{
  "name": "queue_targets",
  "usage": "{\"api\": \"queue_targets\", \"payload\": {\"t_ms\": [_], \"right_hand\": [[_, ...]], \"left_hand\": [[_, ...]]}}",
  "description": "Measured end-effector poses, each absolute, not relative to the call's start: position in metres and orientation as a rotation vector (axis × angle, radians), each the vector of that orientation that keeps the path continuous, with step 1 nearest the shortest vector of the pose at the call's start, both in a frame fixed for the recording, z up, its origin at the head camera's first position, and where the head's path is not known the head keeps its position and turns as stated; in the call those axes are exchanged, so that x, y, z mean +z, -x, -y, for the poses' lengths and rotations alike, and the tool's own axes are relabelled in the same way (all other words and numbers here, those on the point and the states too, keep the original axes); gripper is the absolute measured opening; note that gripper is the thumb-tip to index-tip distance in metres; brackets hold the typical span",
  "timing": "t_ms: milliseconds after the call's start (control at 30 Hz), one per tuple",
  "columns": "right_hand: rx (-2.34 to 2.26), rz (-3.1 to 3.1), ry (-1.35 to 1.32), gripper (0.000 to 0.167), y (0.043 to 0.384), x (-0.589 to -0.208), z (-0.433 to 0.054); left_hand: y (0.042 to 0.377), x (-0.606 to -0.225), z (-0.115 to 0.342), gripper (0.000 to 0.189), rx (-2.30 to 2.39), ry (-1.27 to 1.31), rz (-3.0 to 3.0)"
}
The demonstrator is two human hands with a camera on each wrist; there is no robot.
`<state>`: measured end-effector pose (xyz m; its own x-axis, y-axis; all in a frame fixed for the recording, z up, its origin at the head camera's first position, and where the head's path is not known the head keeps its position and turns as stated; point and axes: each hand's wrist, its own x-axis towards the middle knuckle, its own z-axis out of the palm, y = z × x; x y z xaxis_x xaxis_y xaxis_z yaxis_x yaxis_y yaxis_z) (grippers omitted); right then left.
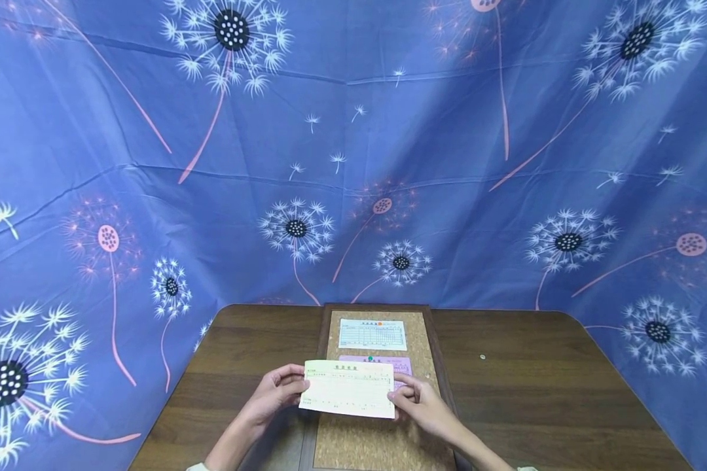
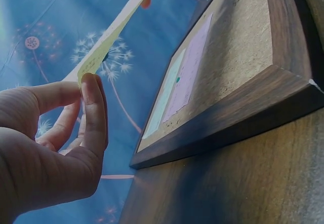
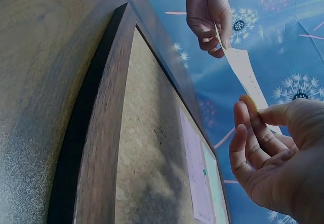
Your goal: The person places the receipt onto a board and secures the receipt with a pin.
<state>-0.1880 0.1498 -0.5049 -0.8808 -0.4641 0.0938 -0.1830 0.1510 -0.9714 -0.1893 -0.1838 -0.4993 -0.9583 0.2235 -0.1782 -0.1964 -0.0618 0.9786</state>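
Observation:
A pale yellow printed form slip point(image 1: 349, 392) is stretched between both hands above a framed cork board point(image 1: 383, 448). At its left edge, my left hand point(image 1: 275, 394) pinches the paper between thumb and fingers. My right hand point(image 1: 422, 407) pinches the opposite edge the same way. In the left wrist view the slip point(image 2: 109, 36) is raised off the cork, seen nearly edge-on. Behind it on the board is a purple slip point(image 2: 190, 72) with a green pushpin point(image 2: 177, 80), partly hidden in the head view. Farther up the board lies a whitish printed slip point(image 1: 372, 336) with an orange pin point(image 1: 380, 323) at its top.
The board's dark wooden frame point(image 1: 438, 353) rises above the brown wooden table point(image 1: 542, 392). A small whitish round object point(image 1: 482, 357) lies on the table right of the board. Blue dandelion-patterned cloth point(image 1: 353, 144) hangs behind and at both sides.

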Motion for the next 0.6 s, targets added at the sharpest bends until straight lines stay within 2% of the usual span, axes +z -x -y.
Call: {"api": "queue_targets", "payload": {"t_ms": [200, 367, 600], "right_hand": [[-1.832, -2.161, 0.716, 0.051, 0.189, -0.51, -0.154], [-1.851, -2.156, 0.723, 0.05, 0.19, -0.513, -0.157], [-1.84, -2.182, 0.731, 0.043, 0.19, -0.517, -0.161]], "left_hand": [[0.189, -0.502, 0.182, 0.03, 2.094, -0.069, -1.91], [0.188, -0.505, 0.18, 0.046, 2.078, -0.068, -1.904], [0.188, -0.511, 0.178, 0.051, 2.068, -0.085, -1.871]]}}
